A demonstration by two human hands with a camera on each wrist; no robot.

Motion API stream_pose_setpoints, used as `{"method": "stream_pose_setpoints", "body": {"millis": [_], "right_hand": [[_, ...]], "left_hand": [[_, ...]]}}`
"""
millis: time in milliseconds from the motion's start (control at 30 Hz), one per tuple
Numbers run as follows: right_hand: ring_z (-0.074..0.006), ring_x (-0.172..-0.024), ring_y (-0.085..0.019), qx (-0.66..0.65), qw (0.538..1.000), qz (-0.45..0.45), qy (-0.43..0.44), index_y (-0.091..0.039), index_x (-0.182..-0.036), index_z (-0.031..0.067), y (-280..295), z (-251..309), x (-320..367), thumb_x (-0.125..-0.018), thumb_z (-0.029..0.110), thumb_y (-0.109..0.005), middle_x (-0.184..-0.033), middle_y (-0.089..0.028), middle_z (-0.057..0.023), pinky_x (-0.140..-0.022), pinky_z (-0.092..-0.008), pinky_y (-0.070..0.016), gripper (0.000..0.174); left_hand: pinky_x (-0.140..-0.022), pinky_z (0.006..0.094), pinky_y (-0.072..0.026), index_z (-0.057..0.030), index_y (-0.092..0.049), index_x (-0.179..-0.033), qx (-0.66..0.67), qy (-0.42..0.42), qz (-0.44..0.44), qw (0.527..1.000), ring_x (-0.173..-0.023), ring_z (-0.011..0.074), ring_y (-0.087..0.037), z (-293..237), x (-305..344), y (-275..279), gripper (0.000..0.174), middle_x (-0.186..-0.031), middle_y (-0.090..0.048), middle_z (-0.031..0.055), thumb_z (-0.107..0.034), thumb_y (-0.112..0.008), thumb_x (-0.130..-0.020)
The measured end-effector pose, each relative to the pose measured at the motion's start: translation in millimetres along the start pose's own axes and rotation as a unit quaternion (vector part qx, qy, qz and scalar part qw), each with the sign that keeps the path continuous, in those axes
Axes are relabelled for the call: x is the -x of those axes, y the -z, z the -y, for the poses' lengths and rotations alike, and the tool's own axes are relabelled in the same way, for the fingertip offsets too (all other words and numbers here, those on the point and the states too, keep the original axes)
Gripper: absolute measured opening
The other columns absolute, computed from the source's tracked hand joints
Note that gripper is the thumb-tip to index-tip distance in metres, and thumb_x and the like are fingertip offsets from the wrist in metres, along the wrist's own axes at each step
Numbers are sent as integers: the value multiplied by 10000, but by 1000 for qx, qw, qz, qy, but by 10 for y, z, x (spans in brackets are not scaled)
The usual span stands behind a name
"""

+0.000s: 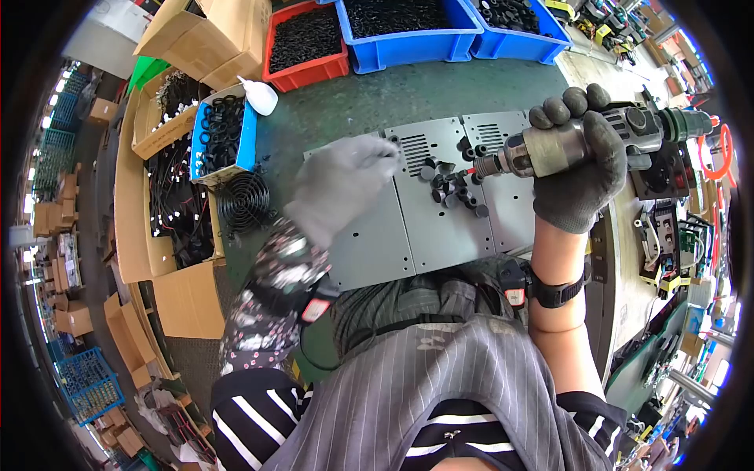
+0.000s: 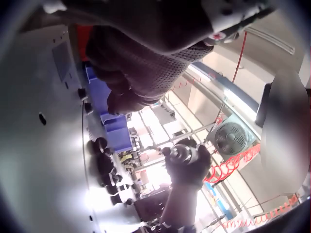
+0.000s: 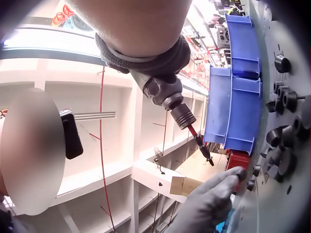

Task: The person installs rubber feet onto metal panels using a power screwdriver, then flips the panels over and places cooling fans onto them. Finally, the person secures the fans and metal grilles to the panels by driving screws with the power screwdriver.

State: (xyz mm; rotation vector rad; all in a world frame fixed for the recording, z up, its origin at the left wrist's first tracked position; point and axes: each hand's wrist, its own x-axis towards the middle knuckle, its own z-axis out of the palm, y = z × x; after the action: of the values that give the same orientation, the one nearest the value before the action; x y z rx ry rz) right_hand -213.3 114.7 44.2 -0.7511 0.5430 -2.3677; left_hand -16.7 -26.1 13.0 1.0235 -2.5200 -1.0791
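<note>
Noting risks first: our R hand [image 1: 591,187] grips the power driver [image 1: 542,153], its bit [image 3: 201,145] held off the work, above the loose blk caps [image 1: 450,201]. If it dips while spinning, we judge it could scatter caps or scratch a gray panel [image 1: 369,243]. Our L hand [image 1: 345,184] is over the L panel, fingertips drawn in close together; can't tell if they pinch a cap. It's near the bit side, so a slip might snag the glove. Uneven pressure could also shift the panels, which lie side by side.

In the way: cap pile, mostly on the mid. panel nr. its R seam, hides some surface.

Around: red bin [image 1: 310,76] + blue bin [image 1: 412,55] past the panels; to our L, blue carton [image 1: 249,141], white squeeze bottle [image 1: 261,97], fan grille [image 1: 242,202].
</note>
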Motion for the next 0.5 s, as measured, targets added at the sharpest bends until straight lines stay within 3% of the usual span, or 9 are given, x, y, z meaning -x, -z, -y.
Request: {"method": "stream_pose_setpoints", "body": {"millis": [100,167,200,233,300,367,433,500], "right_hand": [[-226,-834,-551,7,1000,20,-16,-460,-1122,42,-67,-29,-12,-782,112,-562,-930,-524,-86,-793,-392,-437,363],[-228,-835,-552,12,999,23,-28,-464,-1122,36,-112,-89,-28,-782,111,-562,-935,-521,-87,-787,-389,-442,362],[-228,-832,-554,10,998,35,-41,-470,-1118,30,-130,-136,-52,-784,109,-562,-931,-526,-89,-780,-388,-448,356],[-228,-829,-556,9,997,49,-54,-476,-1114,25,-155,-190,-80,-786,108,-562,-927,-532,-91,-773,-386,-454,349],[-232,-821,-571,2,996,65,-63,-490,-1110,14,-264,-299,-114,-795,93,-558,-918,-547,-99,-762,-394,-466,332],[-196,-848,-468,64,991,42,-106,-411,-1139,49,-428,-377,-133,-761,117,-572,-940,-450,-70,-781,-338,-405,416],[-204,-860,-494,57,989,60,-120,-438,-1139,41,-510,-475,-173,-771,102,-550,-933,-464,-72,-781,-342,-423,389],[-240,-766,-616,113,985,94,-93,-524,-1040,-7,-587,-616,-211,-804,80,-549,-871,-568,-108,-703,-380,-500,252]], "left_hand": [[-728,287,-492,-93,-680,-993,88,42,33,995,-773,179,-642,217,300,252,227,-887,-669,98,-188,-627,-793],[-724,330,-500,-119,-681,-961,-37,138,61,988,-836,249,-645,262,451,349,241,-893,-673,89,-283,-615,-797],[-704,344,-504,-120,-681,-969,-128,80,5,989,-821,260,-642,316,487,307,248,-888,-669,90,-291,-618,-801],[-704,344,-504,-120,-681,-969,-128,86,3,988,-821,260,-642,373,508,252,248,-888,-669,90,-291,-618,-801],[-689,369,-503,-149,-683,-976,-132,33,-115,984,-810,272,-637,447,535,165,239,-886,-662,91,-302,-622,-804],[-669,381,-496,-166,-676,-995,-135,11,-129,982,-782,272,-633,441,553,160,250,-857,-652,86,-313,-623,-800],[-644,335,-494,-144,-683,-994,-153,25,-73,985,-694,228,-622,451,560,150,264,-801,-639,84,-277,-679,-766],[-646,358,-491,-158,-678,-997,-167,32,-75,983,-708,251,-614,450,519,214,251,-785,-628,80,-283,-661,-780]]}}
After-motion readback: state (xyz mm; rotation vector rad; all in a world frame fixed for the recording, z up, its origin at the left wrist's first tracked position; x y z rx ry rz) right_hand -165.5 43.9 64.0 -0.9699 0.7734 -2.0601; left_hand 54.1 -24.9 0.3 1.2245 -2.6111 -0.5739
